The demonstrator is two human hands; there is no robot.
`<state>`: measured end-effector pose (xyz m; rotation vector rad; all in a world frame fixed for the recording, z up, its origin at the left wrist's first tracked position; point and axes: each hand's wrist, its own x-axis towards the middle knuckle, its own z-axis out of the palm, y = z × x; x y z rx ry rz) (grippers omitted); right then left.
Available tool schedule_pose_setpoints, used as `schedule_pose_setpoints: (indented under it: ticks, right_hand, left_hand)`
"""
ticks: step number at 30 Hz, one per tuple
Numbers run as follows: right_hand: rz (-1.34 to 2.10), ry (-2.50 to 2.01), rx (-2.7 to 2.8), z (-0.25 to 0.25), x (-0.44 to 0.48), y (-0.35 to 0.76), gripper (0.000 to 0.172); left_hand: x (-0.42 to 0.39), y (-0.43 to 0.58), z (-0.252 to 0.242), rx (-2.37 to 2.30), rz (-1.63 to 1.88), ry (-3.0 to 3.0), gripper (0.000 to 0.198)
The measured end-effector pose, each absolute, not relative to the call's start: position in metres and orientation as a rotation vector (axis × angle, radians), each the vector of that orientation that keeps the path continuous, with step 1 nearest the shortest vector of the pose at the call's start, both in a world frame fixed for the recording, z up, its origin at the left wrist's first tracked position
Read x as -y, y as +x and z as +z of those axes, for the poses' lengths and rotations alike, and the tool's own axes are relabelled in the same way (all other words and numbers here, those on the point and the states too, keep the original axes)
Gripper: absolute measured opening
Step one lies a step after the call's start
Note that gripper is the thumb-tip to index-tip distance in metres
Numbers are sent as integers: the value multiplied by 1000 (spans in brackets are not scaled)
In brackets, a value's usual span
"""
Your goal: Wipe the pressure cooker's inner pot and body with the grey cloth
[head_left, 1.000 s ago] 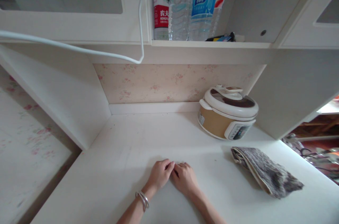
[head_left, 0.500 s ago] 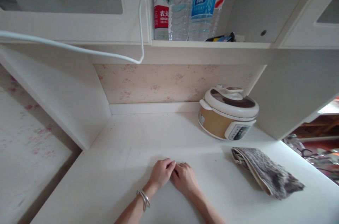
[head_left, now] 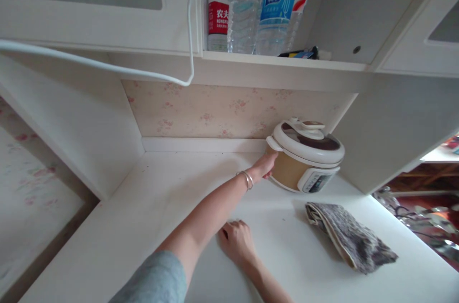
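A round cooker (head_left: 292, 169) with a white lid and tan body stands at the back right of the white counter. My left hand (head_left: 266, 164), with a bracelet at the wrist, is at the cooker's left side, just under its side handle; its fingers are partly hidden against the body. My right hand (head_left: 237, 241) rests on the counter near the front, fingers curled in and nothing seen in them. A folded grey-brown patterned cloth (head_left: 353, 236) lies to the right, in front of the cooker.
Overhead, a cabinet shelf (head_left: 287, 63) holds several plastic bottles (head_left: 276, 11). A white cable (head_left: 143, 73) hangs across the upper left. Side panels (head_left: 405, 121) bound the counter (head_left: 172, 178). Cluttered items show beyond the right edge.
My left hand has parted from my right hand and moved forward and right to the cooker's side. The right hand stays on the counter. The view has shifted slightly.
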<state>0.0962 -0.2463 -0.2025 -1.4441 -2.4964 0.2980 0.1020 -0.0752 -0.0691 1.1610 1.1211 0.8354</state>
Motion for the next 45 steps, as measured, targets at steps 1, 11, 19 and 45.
schedule_pose_setpoints:
  ticks: [1, 11, 19, 45]
  right_hand:
    - [311, -1460, 2498, -201, 245, 96, 30]
    - [382, -1510, 2517, -199, 237, 101, 15]
    - [343, -1506, 2429, -211, 237, 105, 34]
    - [316, -1387, 2472, -208, 246, 107, 40]
  left_hand:
    - [63, 113, -66, -1166, 848, 1132, 48]
    - [19, 142, -62, -1180, 1062, 977, 31]
    - [19, 83, -72, -1205, 1192, 904, 33]
    - [156, -306, -54, -1805, 1920, 398, 20]
